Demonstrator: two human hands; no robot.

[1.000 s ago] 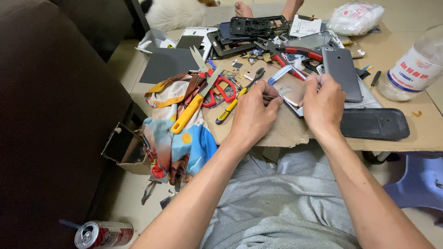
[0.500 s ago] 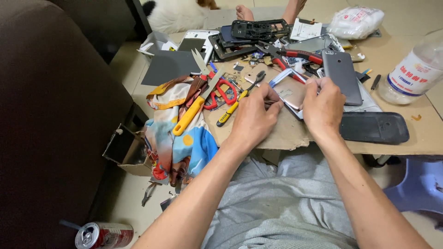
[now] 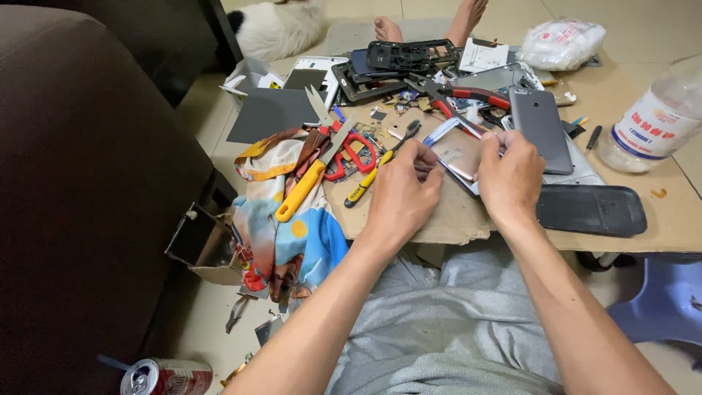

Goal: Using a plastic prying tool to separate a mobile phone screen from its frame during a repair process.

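Both my hands meet over a rose-gold phone body (image 3: 462, 157) lying on a cardboard sheet (image 3: 446, 219). My left hand (image 3: 402, 192) pinches its left edge with fingertips closed. My right hand (image 3: 512, 175) grips its right side, knuckles toward me. What sits under the fingers is hidden. A grey phone back (image 3: 540, 128) lies just right of the hands. Red-handled pliers (image 3: 457, 95) rest behind them.
A yellow-handled knife (image 3: 311, 175), red scissors (image 3: 351, 150) and a yellow screwdriver (image 3: 373, 175) lie left on a colourful cloth (image 3: 292, 234). A black case (image 3: 591, 210) sits at right, a plastic bottle (image 3: 654, 121) beyond. Phone frames (image 3: 409, 58) at back; a can (image 3: 167, 378) on the floor.
Both hands stay on the phone body with only small finger shifts. The view has tipped slightly.
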